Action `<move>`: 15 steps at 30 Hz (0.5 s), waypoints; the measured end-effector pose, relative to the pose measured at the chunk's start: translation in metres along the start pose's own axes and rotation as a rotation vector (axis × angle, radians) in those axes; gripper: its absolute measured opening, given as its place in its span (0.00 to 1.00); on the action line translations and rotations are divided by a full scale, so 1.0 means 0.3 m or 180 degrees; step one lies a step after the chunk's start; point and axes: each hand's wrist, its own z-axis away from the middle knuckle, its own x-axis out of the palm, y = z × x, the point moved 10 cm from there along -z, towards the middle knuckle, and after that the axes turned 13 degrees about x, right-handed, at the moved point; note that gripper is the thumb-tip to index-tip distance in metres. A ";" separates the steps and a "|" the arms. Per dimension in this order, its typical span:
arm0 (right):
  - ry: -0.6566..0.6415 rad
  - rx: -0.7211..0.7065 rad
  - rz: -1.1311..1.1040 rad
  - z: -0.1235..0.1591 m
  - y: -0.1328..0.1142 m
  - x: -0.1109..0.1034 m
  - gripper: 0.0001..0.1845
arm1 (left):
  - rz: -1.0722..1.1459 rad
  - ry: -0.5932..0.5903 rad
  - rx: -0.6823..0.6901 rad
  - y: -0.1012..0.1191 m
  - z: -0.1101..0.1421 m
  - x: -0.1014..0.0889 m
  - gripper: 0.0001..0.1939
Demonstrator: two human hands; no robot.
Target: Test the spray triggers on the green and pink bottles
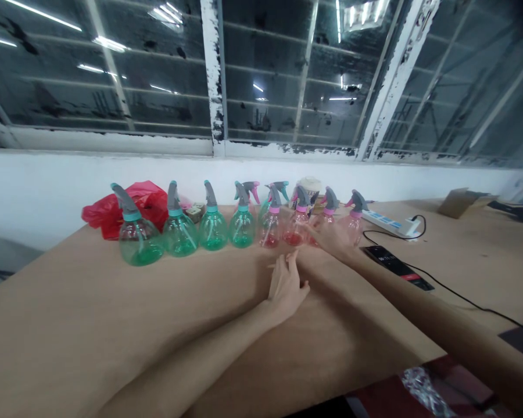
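A row of spray bottles stands upright on the table. Several on the left are green with grey and teal heads, such as the leftmost green spray bottle (139, 247) and another green spray bottle (213, 229). Pink spray bottles with grey and pink heads continue to the right, among them one pink spray bottle (269, 230). My right hand (331, 237) reaches to the front of the pink spray bottles, fingers extended, partly covering a pink spray bottle (329, 217); contact is unclear. My left hand (286, 284) hovers low before the row, empty, fingers apart. Liquid shows in the bottles' bottoms.
A red plastic bag (146, 200) lies behind the green bottles. Right of the row are a white power strip (390, 223), a black cable and a phone (394, 264) showing a timer. An open cardboard box (457, 202) sits farther back, below barred windows.
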 end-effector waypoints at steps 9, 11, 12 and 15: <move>0.0728 0.0314 -0.0162 -0.144 0.192 -0.154 0.36 | -0.0037 0.0072 0.0121 -0.006 -0.005 0.012 0.36; 0.0765 0.0300 -0.0228 -0.168 0.180 -0.143 0.37 | -0.0056 0.0065 0.0140 -0.002 -0.004 0.011 0.36; 0.0767 0.0287 -0.0253 -0.174 0.169 -0.135 0.38 | -0.0066 0.0054 0.0153 0.002 -0.003 0.010 0.36; 0.0706 0.0236 -0.0295 -0.173 0.132 -0.104 0.35 | -0.0090 0.0009 0.0196 0.013 -0.002 0.010 0.36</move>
